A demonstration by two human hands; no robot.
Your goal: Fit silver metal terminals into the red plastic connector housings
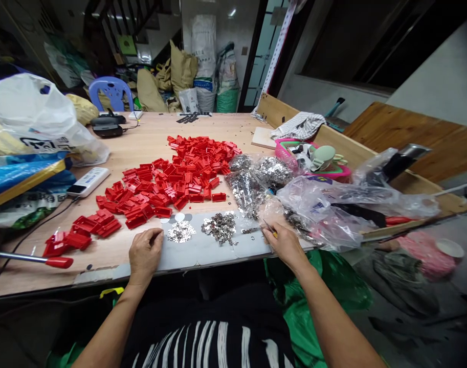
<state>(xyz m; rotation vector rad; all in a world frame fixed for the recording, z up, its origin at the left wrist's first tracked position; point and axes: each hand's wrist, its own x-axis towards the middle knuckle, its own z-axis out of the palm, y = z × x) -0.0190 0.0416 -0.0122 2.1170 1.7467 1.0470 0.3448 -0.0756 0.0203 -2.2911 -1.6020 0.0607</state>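
My left hand (144, 254) rests at the left end of a grey mat (197, 254) along the table's front edge. Its fingers are curled together; whatever they may pinch is hidden. A thin, pointed tool with a yellow and black handle (274, 234) is gripped in my right hand (286, 245), its tip toward the plastic bags. Between the hands lie a pile of flat silvery metal pieces (181, 232) and a darker pile of small metal parts (220, 228). Beyond them spreads a large heap of red plastic housings (183, 176).
Clear bags of metal parts (248, 191) crowd the right side, near a pink basket (285, 153). A red-handled lever (59, 262), a white power strip (89, 181) and a white plastic bag (41, 117) are at left. A wooden board (344, 143) edges the table's right side.
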